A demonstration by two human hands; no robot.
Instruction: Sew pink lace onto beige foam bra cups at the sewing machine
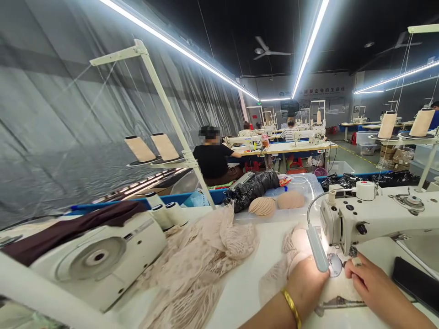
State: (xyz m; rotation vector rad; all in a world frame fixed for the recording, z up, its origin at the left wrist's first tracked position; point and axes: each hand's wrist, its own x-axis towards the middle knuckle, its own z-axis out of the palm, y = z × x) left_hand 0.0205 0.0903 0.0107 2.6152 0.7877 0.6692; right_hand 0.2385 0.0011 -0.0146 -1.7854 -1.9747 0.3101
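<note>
My left hand, with a gold bangle at the wrist, rests by the needle area of a white sewing machine. Its fingers are hidden behind the grey lamp. Beige lace fabric lies beside and beyond this hand. To the right, my right hand wears a ring; its fingers are closed near the needle area, and what they hold, if anything, is too small to tell. Between the hands sits a round shiny plate.
More lace is heaped on the white table, left of centre. Two beige cups and a black plastic bundle lie behind. A second machine stands at left, a black phone at right. A person sits ahead.
</note>
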